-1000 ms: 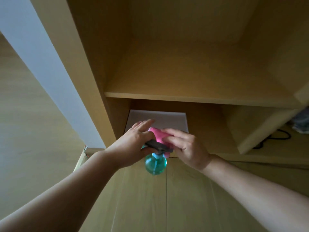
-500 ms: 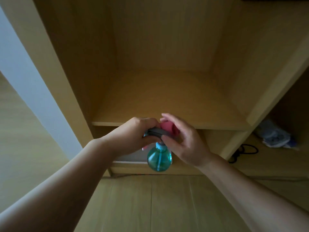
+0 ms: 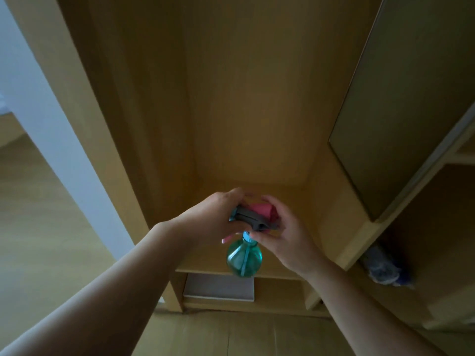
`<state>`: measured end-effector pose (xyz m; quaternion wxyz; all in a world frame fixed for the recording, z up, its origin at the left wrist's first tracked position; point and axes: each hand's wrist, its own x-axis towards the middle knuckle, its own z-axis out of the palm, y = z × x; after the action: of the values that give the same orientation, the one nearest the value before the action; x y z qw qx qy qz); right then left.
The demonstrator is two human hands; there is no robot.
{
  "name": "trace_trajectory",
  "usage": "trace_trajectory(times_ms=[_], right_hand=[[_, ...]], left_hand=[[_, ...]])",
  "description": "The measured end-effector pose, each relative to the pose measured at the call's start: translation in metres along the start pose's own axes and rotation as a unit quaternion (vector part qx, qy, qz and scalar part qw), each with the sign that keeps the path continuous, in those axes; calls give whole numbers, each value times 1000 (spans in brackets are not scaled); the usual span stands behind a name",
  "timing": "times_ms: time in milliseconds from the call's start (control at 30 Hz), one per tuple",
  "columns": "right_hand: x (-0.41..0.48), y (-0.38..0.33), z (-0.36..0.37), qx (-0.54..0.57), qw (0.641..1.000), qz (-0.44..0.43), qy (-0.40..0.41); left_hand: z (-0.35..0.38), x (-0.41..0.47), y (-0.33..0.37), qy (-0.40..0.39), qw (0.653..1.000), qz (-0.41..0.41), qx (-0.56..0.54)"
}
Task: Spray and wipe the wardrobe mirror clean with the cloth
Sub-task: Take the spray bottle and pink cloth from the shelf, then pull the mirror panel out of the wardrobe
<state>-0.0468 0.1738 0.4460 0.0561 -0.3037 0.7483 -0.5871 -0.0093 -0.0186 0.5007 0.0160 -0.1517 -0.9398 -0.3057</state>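
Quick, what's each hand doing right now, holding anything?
Left hand: closed around the grey head of the spray bottle.
Right hand: closed on the pink cloth, fingers also touching the bottle's trigger.

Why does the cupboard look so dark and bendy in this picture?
Head view: the light is dim, so the wardrobe looks brownish and shadowy; the wide lens bends its straight sides outward; the blue bundle at the right is blurry, while the hands and the bottle look sharper.
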Motion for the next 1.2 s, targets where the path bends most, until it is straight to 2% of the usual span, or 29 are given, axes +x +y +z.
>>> trace_trajectory(times_ms=[100,267,400,533,667,900,967,1100,1200], right_hand=[[25,-92,-29,-16,1000,5,-4],[75,-242,-80,-43,999,0,17],[102,-339,-110,-54,997,-40,49],[111,-406,-130,-73,990,-87,87],[106,-439,-148,-108,985,-104,89],[88,-460,-203,-190,976,-69,82],[82,-461,-231,-231,962,-57,134],[80,-450,-283,-266,912,-27,311],[88,-441,-308,-279,888,4,366]], left_hand=[[-81,14,58,-35,999,21,9],[-220,40,154,-30,999,27,35],[-301,49,212,26,999,42,-4],[-346,51,250,80,992,53,-80],[-360,58,279,69,993,80,-56],[-352,74,315,109,988,98,-43],[-352,79,321,117,988,100,-34],[-354,91,329,129,986,103,-2],[-353,99,333,128,987,93,9]])
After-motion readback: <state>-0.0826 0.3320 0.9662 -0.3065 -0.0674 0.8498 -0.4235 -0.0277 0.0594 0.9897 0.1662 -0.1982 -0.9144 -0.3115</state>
